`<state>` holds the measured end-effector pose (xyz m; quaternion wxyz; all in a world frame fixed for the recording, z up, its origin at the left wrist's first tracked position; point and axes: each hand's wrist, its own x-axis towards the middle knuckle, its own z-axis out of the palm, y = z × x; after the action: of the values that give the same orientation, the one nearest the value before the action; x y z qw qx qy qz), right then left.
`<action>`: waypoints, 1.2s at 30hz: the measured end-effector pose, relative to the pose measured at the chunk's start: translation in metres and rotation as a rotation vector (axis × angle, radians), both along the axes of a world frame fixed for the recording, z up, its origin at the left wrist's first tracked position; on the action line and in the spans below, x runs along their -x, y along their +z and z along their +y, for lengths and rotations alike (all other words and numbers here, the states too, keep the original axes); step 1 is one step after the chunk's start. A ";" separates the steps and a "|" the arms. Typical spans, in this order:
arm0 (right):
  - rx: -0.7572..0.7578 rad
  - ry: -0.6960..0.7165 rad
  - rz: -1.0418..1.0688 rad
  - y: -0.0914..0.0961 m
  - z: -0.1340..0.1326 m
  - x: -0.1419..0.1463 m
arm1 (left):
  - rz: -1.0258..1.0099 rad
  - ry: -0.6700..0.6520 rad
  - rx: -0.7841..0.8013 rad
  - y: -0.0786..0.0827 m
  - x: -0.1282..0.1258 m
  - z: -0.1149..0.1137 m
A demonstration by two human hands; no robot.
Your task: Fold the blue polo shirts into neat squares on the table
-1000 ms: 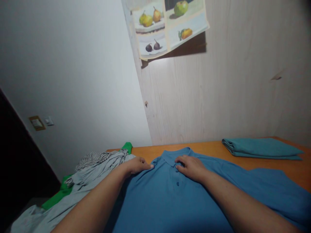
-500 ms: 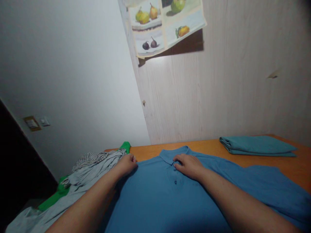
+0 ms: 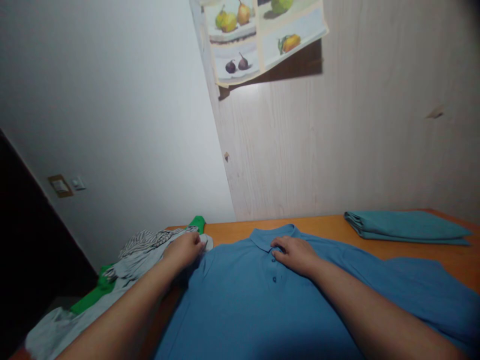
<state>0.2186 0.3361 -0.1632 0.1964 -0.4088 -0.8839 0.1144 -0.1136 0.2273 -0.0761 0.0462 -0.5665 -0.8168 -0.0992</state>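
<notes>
- Blue polo shirt (image 3: 262, 305) lies spread front-up across the lower centre and lower right of the frame, collar toward the wall, on an orange wooden table (image 3: 330, 227).
- Right hand (image 3: 296, 254), lower centre: palm down on the shirt at the button placket just under the collar, fingers together and flat, gripping nothing.
- Left hand (image 3: 184, 250), left of centre: at the shirt's shoulder edge, fingers curled; whether it pinches cloth cannot be told.
- Pile of grey, striped and green clothes (image 3: 131, 255) at lower left, touching the left hand.
- Folded teal garment (image 3: 407, 227) at right, well apart from the shirt's collar.
- Room: white wall (image 3: 112, 100) upper left with a switch plate (image 3: 60, 185); pale wood-grain panel (image 3: 337, 140) behind the table; fruit poster (image 3: 262, 37) at top centre.
</notes>
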 end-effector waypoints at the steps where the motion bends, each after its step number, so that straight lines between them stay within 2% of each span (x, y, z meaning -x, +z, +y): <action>1: -0.001 -0.001 -0.001 0.000 0.000 0.000 | 0.026 0.003 -0.014 0.003 0.007 -0.002; 4: 0.002 -0.002 -0.007 -0.002 0.002 0.000 | 0.035 0.011 0.029 0.008 0.027 -0.014; 6: 0.004 0.002 -0.009 -0.004 0.004 0.000 | 0.023 0.035 0.072 0.005 0.035 -0.028; 9: 0.004 0.014 -0.007 -0.007 0.006 -0.001 | -0.007 0.002 0.147 -0.005 0.033 -0.050; 12: 0.005 0.022 -0.002 -0.009 0.007 -0.001 | -0.008 -0.021 0.183 -0.012 0.021 -0.064; 14: 0.007 0.021 0.002 -0.009 0.008 -0.001 | -0.004 0.051 0.101 -0.012 0.009 -0.070; 16: 0.005 0.018 0.009 -0.009 0.007 -0.001 | -0.010 0.131 -0.082 -0.010 -0.008 -0.076; 17: 0.003 0.018 0.012 -0.009 0.007 -0.001 | -0.020 0.118 -0.174 -0.009 -0.018 -0.080; 18: 0.002 0.017 0.016 -0.009 0.007 -0.001 | -0.034 0.063 -0.233 -0.009 -0.029 -0.086; 19: 0.001 0.016 0.019 -0.009 0.006 -0.001 | -0.063 -0.059 -0.240 -0.009 -0.040 -0.092; 21: 0.001 0.012 0.021 -0.008 0.006 -0.001 | -0.201 -0.423 -0.089 -0.012 -0.058 -0.102; 23: 0.002 0.013 0.016 -0.008 0.006 -0.001 | -0.400 -0.541 -0.054 -0.016 -0.067 -0.107; 25: 0.003 0.013 0.005 -0.007 0.006 -0.001 | -0.554 -0.449 -0.186 -0.019 -0.062 -0.105; 27: 0.008 0.011 -0.003 -0.007 0.006 -0.001 | -0.582 -0.314 -0.342 -0.023 -0.048 -0.098; 30: 0.019 0.014 -0.004 -0.007 0.007 -0.001 | -0.492 -0.183 -0.357 -0.029 -0.029 -0.090; 33: 0.018 0.022 0.006 -0.007 0.006 -0.001 | -0.507 -0.197 -0.226 -0.037 -0.026 -0.091; 36: 0.015 0.016 0.010 -0.006 0.006 -0.001 | -0.612 -0.353 -0.099 -0.042 -0.035 -0.092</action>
<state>0.2194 0.3417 -0.1697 0.1971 -0.4027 -0.8851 0.1244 -0.0786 0.1350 -0.1186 -0.1909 -0.6401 -0.6764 -0.3103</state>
